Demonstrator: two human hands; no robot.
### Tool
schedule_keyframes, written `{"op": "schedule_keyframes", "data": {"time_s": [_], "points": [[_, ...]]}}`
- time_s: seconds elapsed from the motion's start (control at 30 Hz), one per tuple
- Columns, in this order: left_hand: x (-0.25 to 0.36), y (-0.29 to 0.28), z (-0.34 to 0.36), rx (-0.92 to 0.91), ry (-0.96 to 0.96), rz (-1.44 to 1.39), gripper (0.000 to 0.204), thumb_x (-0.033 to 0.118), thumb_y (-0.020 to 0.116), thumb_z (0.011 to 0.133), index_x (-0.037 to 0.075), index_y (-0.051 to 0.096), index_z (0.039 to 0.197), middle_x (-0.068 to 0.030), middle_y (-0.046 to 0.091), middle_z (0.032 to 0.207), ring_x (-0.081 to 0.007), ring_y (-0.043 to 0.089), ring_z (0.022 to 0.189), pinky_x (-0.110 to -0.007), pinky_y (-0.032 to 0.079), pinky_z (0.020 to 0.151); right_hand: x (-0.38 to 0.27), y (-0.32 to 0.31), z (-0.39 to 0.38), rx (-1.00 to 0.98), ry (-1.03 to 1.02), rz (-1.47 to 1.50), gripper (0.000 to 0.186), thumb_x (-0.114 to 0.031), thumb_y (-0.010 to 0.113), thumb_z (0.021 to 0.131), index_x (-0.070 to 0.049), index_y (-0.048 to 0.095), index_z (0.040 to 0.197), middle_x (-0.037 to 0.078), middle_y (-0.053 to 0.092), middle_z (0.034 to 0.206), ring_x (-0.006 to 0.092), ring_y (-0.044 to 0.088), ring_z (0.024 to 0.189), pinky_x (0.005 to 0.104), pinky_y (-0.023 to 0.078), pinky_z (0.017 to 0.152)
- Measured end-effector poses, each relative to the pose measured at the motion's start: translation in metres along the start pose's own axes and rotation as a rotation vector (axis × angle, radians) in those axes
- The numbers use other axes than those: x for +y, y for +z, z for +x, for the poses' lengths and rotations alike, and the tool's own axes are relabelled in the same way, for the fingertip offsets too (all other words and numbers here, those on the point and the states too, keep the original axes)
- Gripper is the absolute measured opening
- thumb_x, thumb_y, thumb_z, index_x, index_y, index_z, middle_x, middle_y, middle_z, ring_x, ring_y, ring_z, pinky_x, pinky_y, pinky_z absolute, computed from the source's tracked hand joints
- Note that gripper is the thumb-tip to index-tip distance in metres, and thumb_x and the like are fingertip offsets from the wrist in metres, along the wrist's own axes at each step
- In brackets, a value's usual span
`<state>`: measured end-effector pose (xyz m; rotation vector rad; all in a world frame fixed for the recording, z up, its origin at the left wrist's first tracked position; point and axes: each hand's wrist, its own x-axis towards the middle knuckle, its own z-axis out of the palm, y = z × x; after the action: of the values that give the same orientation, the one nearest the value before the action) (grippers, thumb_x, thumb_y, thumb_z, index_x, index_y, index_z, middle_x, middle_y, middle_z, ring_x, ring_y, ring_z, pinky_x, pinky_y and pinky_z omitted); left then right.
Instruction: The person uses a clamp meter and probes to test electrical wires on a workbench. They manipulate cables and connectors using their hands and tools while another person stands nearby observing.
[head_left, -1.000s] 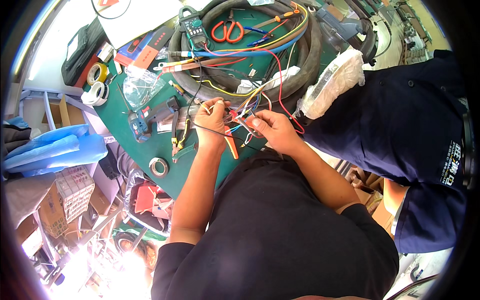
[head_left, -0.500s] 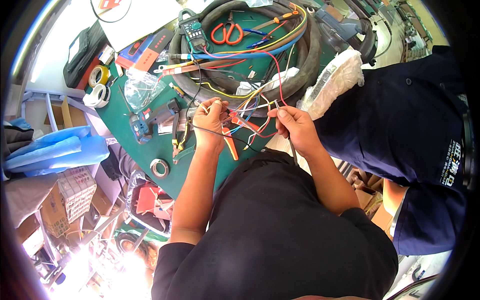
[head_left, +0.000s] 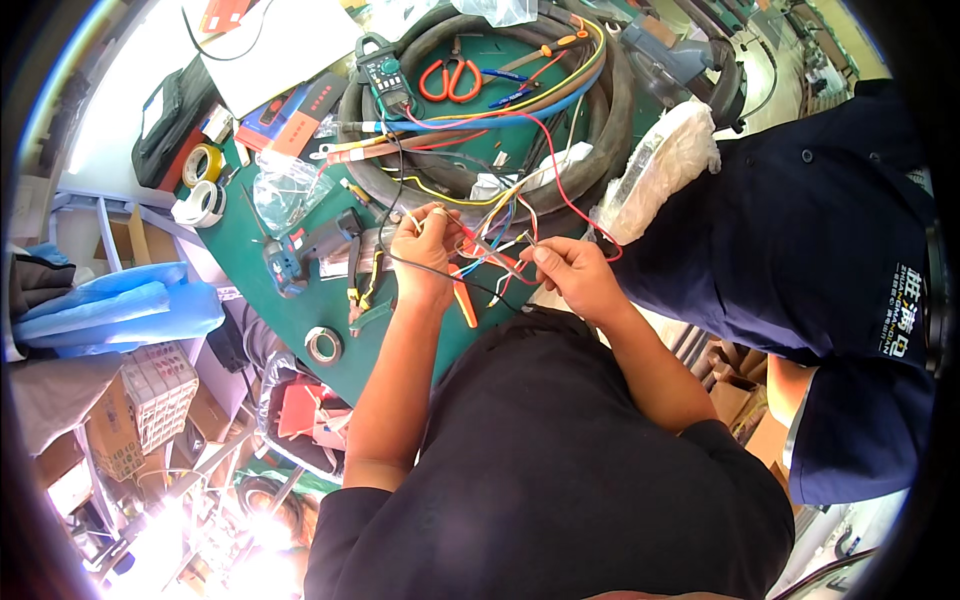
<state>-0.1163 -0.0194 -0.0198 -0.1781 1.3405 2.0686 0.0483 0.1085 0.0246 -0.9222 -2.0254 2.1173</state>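
My left hand [head_left: 425, 250] is closed in a pinch over the bench, with a thin pale wire [head_left: 411, 221] showing at its fingers. To its right, my right hand [head_left: 575, 278] is also closed, thumb against fingers, at a thin wire end [head_left: 528, 238]. Fine detail at both fingertips is too small to make out. Several coloured wires [head_left: 510, 208] fan out between the hands from a thick black cable coil [head_left: 612, 140]. Beyond them lies a clamp meter [head_left: 383, 72], whose red lead [head_left: 556, 160] and black lead [head_left: 398, 160] run toward my hands. Orange-handled pliers [head_left: 464, 298] rest below the wires.
Left on the green bench [head_left: 240, 215] are a cordless drill [head_left: 285, 262], wire strippers [head_left: 355, 275] and tape rolls [head_left: 322, 345]. Red-handled scissors [head_left: 450, 80] lie inside the coil. A person in dark blue [head_left: 780, 220] stands close on the right, beside a plastic-wrapped item [head_left: 660, 165].
My right hand has moved down and slightly left, and the wire end at its fingers is lower. The left hand stays nearly in place. The red lead now loops farther right.
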Motion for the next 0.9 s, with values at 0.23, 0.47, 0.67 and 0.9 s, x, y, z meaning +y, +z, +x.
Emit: {"op": "schedule_keyframes", "data": {"time_s": [0.23,0.47,0.67,0.9], "points": [[0.0,0.001,0.0,0.039,0.046,0.034,0.015,0.015,0.06,0.093,0.003,0.058,0.101,-0.0081,0.066,0.092,-0.0132,0.062,0.074,-0.027,0.052,0.065,0.002,0.0,0.001,0.084,-0.007,-0.007,0.029,-0.025,0.056,0.097,-0.001,0.07,0.101,-0.001,0.059,0.072,0.0058,0.051,0.066,0.0224,0.043,0.06],[0.001,0.005,-0.003,0.032,0.047,0.025,0.016,0.014,0.061,0.092,0.002,0.058,0.101,-0.0083,0.066,0.089,-0.0126,0.061,0.072,-0.027,0.052,0.065,0.001,0.009,-0.001,0.006,-0.102,-0.101,0.03,-0.026,0.056,0.097,0.002,0.068,0.098,0.0,0.06,0.073,0.0073,0.053,0.068,0.0254,0.043,0.06],[0.002,0.002,-0.003,0.025,0.039,0.072,0.021,0.016,0.062,0.091,0.002,0.055,0.104,-0.0104,0.064,0.094,-0.0173,0.061,0.08,-0.033,0.054,0.072,0.001,0.007,0.0,0.018,-0.112,-0.098,0.031,-0.025,0.055,0.098,0.003,0.068,0.1,0.001,0.06,0.073,0.0085,0.054,0.068,0.026,0.045,0.062],[0.002,0.005,-0.004,0.033,0.055,0.036,0.018,0.012,0.06,0.091,-0.001,0.056,0.104,-0.0102,0.066,0.091,-0.014,0.062,0.073,-0.028,0.052,0.069,-0.007,0.008,-0.001,0.063,-0.064,0.021,0.03,-0.024,0.055,0.098,0.003,0.066,0.106,0.002,0.06,0.074,0.0087,0.057,0.07,0.0254,0.047,0.063]]}}
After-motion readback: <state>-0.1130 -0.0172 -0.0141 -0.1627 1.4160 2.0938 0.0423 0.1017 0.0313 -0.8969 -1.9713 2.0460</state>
